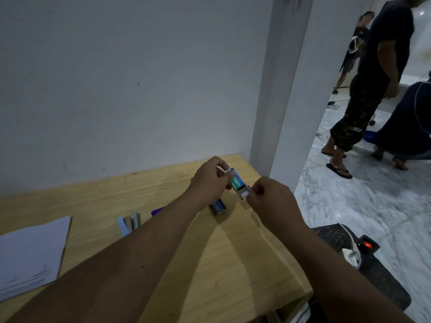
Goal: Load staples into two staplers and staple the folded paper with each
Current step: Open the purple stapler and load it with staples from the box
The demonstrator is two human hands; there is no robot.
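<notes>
- The left hand [211, 180] pinches a green staple box [236, 180] by its far end, thumb and fingers closed on the sleeve, and holds it tilted in the air above the table [233, 252].
- The right hand [268, 199] grips the inner tray [243, 194], which sticks out of the near end of the green box; its fingertips are closed on the tray's end. Whether staples show in the tray is too blurred to tell.
- Both hands meet over the far right part of the table, near its right edge and near the pillar [277, 113] that stands at the far right corner.
- A blue box [219, 207] marked 10 lies flat on the wood just under the left wrist, apart from the green one.
- A pale stapler [128, 223] lies open to the left of the left forearm, its top swung up.
- A purple stapler [157, 210] lies just behind it, mostly hidden by the forearm.
- The paper [30, 257] sits at the left edge of the table, partly out of frame, well apart from both hands.
- Bare wood lies between the forearms and between the paper and the pale stapler.
- The wall [128, 78] closes off the far edge of the table.
- To the right the table drops off to a marble floor [349, 194], where a dark mat [377, 276] lies close by the corner.
- People [373, 78] stand further off on that floor, well clear of the table.
</notes>
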